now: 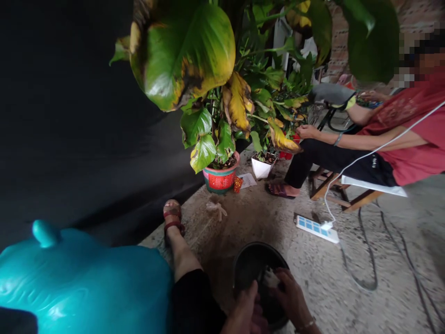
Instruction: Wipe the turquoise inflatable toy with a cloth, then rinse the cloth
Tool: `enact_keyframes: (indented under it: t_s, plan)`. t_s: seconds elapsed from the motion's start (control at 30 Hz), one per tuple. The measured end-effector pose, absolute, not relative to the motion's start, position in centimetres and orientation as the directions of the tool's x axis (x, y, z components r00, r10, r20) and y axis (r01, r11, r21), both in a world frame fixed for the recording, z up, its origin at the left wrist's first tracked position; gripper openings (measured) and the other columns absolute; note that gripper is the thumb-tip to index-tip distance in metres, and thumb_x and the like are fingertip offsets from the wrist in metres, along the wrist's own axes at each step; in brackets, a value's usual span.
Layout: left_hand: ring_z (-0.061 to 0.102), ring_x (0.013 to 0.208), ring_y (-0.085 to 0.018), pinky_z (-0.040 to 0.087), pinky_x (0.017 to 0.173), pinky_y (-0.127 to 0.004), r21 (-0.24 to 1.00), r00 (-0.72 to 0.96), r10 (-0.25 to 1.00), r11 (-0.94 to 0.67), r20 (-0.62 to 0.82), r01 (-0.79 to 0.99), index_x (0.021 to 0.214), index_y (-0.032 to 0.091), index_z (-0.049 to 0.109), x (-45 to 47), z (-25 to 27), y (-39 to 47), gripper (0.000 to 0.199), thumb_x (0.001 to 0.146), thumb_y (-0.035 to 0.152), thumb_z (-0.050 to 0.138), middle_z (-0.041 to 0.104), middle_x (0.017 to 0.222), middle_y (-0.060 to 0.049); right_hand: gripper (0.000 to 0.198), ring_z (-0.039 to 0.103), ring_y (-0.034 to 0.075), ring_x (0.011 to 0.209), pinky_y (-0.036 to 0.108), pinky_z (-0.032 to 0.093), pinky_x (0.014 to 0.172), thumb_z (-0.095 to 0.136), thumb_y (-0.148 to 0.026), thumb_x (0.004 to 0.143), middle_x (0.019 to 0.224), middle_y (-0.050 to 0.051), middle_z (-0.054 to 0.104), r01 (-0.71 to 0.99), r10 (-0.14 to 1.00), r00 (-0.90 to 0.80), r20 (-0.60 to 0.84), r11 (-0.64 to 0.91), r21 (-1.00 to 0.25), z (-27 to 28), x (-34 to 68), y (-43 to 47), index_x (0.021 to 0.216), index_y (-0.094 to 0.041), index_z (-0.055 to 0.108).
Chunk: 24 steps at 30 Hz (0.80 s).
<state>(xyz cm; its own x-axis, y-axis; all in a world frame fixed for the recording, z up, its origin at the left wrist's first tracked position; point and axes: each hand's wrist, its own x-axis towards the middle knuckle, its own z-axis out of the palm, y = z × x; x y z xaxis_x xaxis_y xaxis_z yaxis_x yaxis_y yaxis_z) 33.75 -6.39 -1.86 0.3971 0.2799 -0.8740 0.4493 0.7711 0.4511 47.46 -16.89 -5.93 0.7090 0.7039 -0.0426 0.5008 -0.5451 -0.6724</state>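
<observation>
Hands at black basin point(250, 264) on concrete floor
Right hand point(292, 297) fingers pinched a pale object point(270, 279); left hand point(245, 313) fingers curled, grip state unclear; potted plant point(222, 176) well apart

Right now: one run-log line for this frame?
left hand: in black basin | right hand: holds small pale object, unclear | nearby: power strip, red plant pot | seated person right
</observation>
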Motion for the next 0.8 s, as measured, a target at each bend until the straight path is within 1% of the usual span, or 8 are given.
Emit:
enact_keyframes:
  t_s: [0.13, 0.2, 0.33, 0.43, 0.5, 0.6, 0.7, 0.8]
  plan:
    - [0.054, 0.044, -0.015, 0.044, 0.048, -0.026, 0.289, 0.517, 0.084, 0.899, -0.852, 0.33, 0.083, 0.013, 0.06, 35.0, -2.6, -7.7, 0.063, 0.083, 0.07, 0.033, 0.052, 0.051, -0.001, 0.023, 0.06, 0.025, 0.108, 0.033, 0.051, 0.09, 0.054, -0.027, 0.067, 0.118, 0.011, 0.061, 0.483, 0.801, 0.596, -0.054, -0.411, -0.773, -4.4, 46.4, -18.1, 0.086, -0.024, 0.067]
    - [0.053, 0.045, -0.014, 0.043, 0.048, -0.026, 0.24, 0.594, 0.058, 0.942, -0.802, 0.233, 0.076, 0.014, 0.062, 35.2, -2.9, -7.6, 0.061, 0.082, 0.07, 0.04, 0.053, 0.051, -0.001, 0.017, 0.059, 0.025, 0.109, 0.033, 0.051, 0.09, 0.058, -0.029, 0.068, 0.12, 0.011, 0.06, 0.456, 0.837, 0.537, -0.101, -0.389, -0.8, -3.8, 45.5, -18.5, 0.082, -0.024, 0.067]
    - [0.054, 0.053, -0.012, 0.046, 0.055, -0.024, 0.247, 0.609, 0.154, 0.966, -0.778, 0.071, 0.065, 0.017, 0.059, 35.2, -3.4, -7.2, 0.044, 0.072, 0.06, 0.065, 0.057, 0.057, 0.0, 0.012, 0.062, 0.024, 0.102, 0.03, 0.054, 0.078, 0.062, -0.033, 0.072, 0.121, 0.011, 0.06, 0.4, 0.892, 0.416, -0.177, -0.354, -0.845, -2.1, 43.6, -18.7, 0.079, -0.025, 0.067]
    - [0.054, 0.055, -0.012, 0.045, 0.055, -0.024, 0.318, 0.578, 0.242, 0.948, -0.779, 0.032, 0.062, 0.019, 0.057, 35.1, -3.7, -7.1, 0.038, 0.057, 0.048, 0.081, 0.057, 0.056, 0.002, 0.009, 0.061, 0.024, 0.104, 0.031, 0.052, 0.085, 0.064, -0.029, 0.072, 0.118, 0.009, 0.062, 0.386, 0.938, 0.3, -0.172, -0.284, -0.878, -0.7, 43.2, -18.3, 0.08, -0.026, 0.068]
    - [0.057, 0.058, -0.013, 0.045, 0.055, -0.025, 0.36, 0.571, 0.274, 0.932, -0.774, 0.041, 0.067, 0.019, 0.059, 35.1, -3.8, -7.1, 0.037, 0.053, 0.043, 0.083, 0.059, 0.06, 0.002, 0.012, 0.06, 0.024, 0.107, 0.032, 0.05, 0.09, 0.065, -0.033, 0.074, 0.115, 0.008, 0.062, 0.365, 0.932, 0.329, -0.154, -0.275, -0.889, -0.1, 43.7, -17.9, 0.084, -0.027, 0.069]
    - [0.061, 0.061, -0.019, 0.049, 0.053, -0.031, 0.385, 0.596, 0.248, 0.916, -0.763, 0.111, 0.081, 0.019, 0.063, 35.4, -3.6, -7.0, 0.043, 0.054, 0.047, 0.081, 0.065, 0.069, -0.003, 0.026, 0.056, 0.026, 0.111, 0.035, 0.047, 0.095, 0.065, -0.048, 0.075, 0.118, 0.009, 0.06, 0.285, 0.849, 0.51, -0.14, -0.321, -0.903, -0.3, 45.5, -17.3, 0.086, -0.026, 0.069]
    - [0.065, 0.064, -0.026, 0.053, 0.054, -0.043, 0.417, 0.614, 0.232, 0.892, -0.755, 0.175, 0.086, 0.019, 0.064, 35.7, -2.8, -6.9, 0.046, 0.059, 0.055, 0.076, 0.068, 0.073, -0.007, 0.039, 0.053, 0.029, 0.114, 0.036, 0.044, 0.097, 0.071, -0.059, 0.067, 0.122, 0.01, 0.058, 0.052, 0.72, 0.653, -0.236, -0.353, -0.934, -1.3, 46.9, -16.0, 0.08, -0.023, 0.068]
    - [0.067, 0.066, -0.027, 0.055, 0.058, -0.05, 0.484, 0.612, 0.283, 0.855, -0.738, 0.188, 0.081, 0.021, 0.064, 35.4, -1.9, -6.7, 0.039, 0.066, 0.056, 0.07, 0.068, 0.07, -0.006, 0.053, 0.061, 0.022, 0.089, 0.032, 0.05, 0.077, 0.076, -0.062, 0.062, 0.096, 0.005, 0.066, -0.356, 0.654, 0.578, -0.489, -0.337, -0.872, -2.7, 46.6, -14.3, 0.095, -0.022, 0.066]
